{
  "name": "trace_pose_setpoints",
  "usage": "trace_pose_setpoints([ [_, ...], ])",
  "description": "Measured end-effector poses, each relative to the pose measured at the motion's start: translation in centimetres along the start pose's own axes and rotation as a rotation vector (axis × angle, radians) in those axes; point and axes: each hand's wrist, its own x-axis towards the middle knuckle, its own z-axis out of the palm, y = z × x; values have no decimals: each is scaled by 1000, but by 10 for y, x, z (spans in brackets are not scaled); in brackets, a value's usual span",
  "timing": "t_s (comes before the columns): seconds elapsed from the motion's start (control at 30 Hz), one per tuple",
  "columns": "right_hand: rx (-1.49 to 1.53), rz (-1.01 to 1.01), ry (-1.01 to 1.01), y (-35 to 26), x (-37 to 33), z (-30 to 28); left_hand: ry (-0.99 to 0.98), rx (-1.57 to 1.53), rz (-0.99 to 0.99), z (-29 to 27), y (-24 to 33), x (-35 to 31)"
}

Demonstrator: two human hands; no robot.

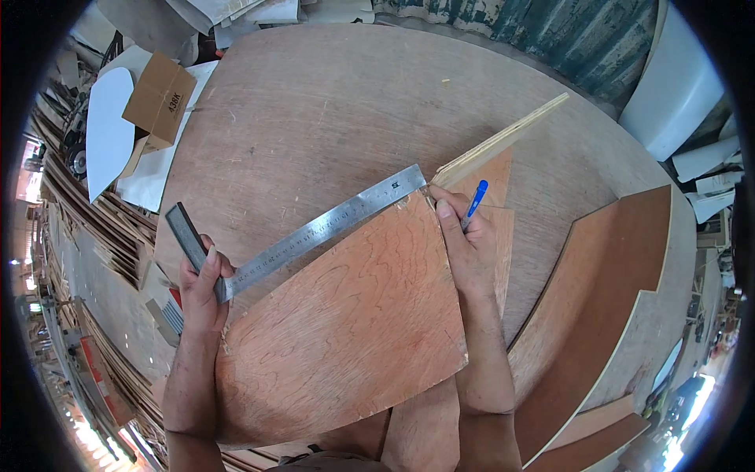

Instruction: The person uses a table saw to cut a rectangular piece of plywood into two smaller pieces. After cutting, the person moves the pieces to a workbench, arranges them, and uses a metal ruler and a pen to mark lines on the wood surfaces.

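My left hand (206, 287) is closed around the dark handle (187, 236) of a try square, its fingers near where the blade starts. The steel ruled blade (314, 226) slants up to the right, along the upper edge of a reddish plywood panel (354, 315). At the panel's upper right corner my right hand (472, 240) pinches the edge close to the blade's tip, thumb on top. A blue-capped pen (476, 200) is tucked between that hand's fingers, and its lower part is hidden. The panel tilts over my forearms' near side.
Beyond my right hand, a plywood strip (503, 141) stands on edge on the large wooden table (330, 102). An angled plywood piece (605, 267) lies at the right. Far left are a cardboard box (160, 100) and a white sheet (110, 130); a white roll (672, 90) stands far right.
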Motion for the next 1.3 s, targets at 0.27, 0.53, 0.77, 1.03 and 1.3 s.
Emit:
trace_pose_setpoints([
  [0.27, -46, -39, -70, 2, 0, -7, -12, 47, 0, 2, 0, 0],
  [0.53, -125, -24, -167, -5, -2, -14, 5, 80, 36, 1, 0, -3],
  [0.77, -270, -57, -295, -14, 3, -22, 30, 78, 47, 3, 3, -6],
  [1.03, -333, -45, -343, -28, 7, -22, 68, 159, 41, 11, 6, -6],
  [1.3, -310, -56, -327, -29, 11, -21, 25, 109, 20, 11, 10, -7],
])
